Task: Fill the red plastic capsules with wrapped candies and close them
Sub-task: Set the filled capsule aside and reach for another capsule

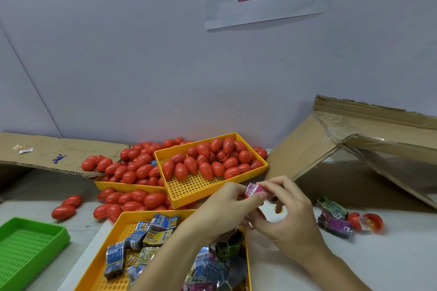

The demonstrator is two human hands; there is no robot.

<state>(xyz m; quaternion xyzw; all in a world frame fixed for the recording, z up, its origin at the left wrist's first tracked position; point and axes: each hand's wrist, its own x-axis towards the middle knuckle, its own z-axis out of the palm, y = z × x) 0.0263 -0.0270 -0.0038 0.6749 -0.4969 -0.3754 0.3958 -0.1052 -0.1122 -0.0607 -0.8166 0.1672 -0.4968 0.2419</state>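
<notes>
A pink wrapped candy [254,190] sits right of frame centre, pinched between the fingertips of the left hand [222,208] and the right hand [283,210], above the near yellow tray [104,255] of wrapped candies. Closed red capsules [208,160] fill the upper tray behind.

Red capsules [208,163] fill perforated yellow trays [260,168]; blue, yellow and purple printed candy wrappers [142,236] nearby; a green tray [28,243] near left.
</notes>
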